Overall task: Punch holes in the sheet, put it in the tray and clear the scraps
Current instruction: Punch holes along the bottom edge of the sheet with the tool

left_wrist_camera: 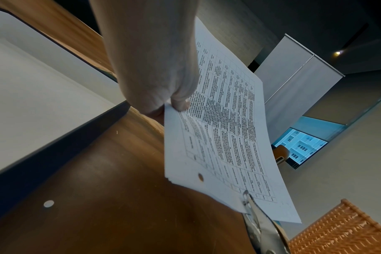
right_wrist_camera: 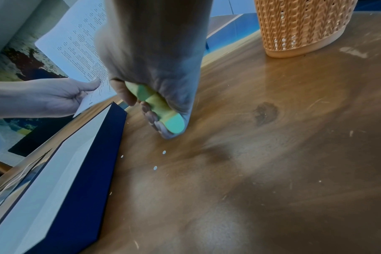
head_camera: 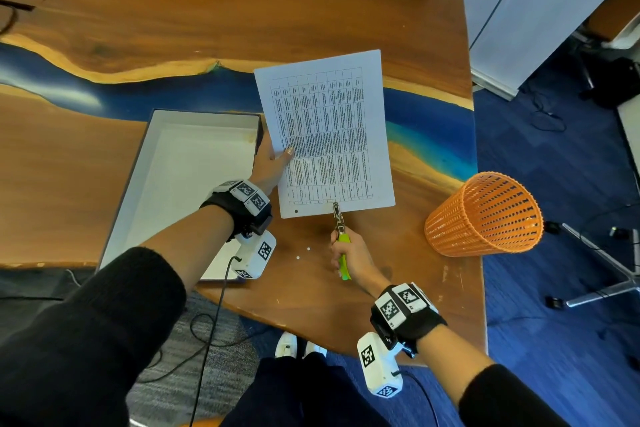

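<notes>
A printed sheet (head_camera: 329, 135) with a table of text is held above the wooden table, and my left hand (head_camera: 273, 159) pinches its left edge (left_wrist_camera: 178, 103). One punched hole (left_wrist_camera: 200, 177) shows near the sheet's near left corner. My right hand (head_camera: 349, 256) grips the green handles of a metal hole punch (head_camera: 341, 236), whose head bites the sheet's near edge (left_wrist_camera: 247, 197). Small white paper dots (head_camera: 303, 253) lie on the table below; they also show in the right wrist view (right_wrist_camera: 159, 159). The white tray (head_camera: 180, 184) with dark walls lies at the left, nothing in it.
An orange mesh basket (head_camera: 485, 215) stands on the table's right near corner, right of the sheet. The table's right edge (head_camera: 479, 218) drops to a blue carpet. A cable runs from the left wrist camera off the near edge.
</notes>
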Tool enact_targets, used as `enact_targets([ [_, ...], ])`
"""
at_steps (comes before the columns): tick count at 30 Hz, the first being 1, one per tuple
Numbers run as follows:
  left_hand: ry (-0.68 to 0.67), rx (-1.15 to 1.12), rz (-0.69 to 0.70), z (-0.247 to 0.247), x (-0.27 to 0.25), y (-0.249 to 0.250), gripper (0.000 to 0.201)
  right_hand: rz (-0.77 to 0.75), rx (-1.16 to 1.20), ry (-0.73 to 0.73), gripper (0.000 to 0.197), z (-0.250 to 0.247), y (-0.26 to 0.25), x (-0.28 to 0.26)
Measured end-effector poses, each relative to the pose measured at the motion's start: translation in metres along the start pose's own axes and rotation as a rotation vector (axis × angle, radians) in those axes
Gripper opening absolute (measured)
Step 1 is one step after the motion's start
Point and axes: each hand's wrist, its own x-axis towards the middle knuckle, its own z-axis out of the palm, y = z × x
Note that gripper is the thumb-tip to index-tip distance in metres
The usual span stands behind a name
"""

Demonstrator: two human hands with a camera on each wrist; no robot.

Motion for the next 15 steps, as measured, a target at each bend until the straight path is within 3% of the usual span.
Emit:
enact_targets([
  [15,-0.005,0.011,0.014,-0.0015,0.0015,-0.0028,0.059,0.042,-0.015,0.048,0.026,0.0047,0.001,0.0017],
])
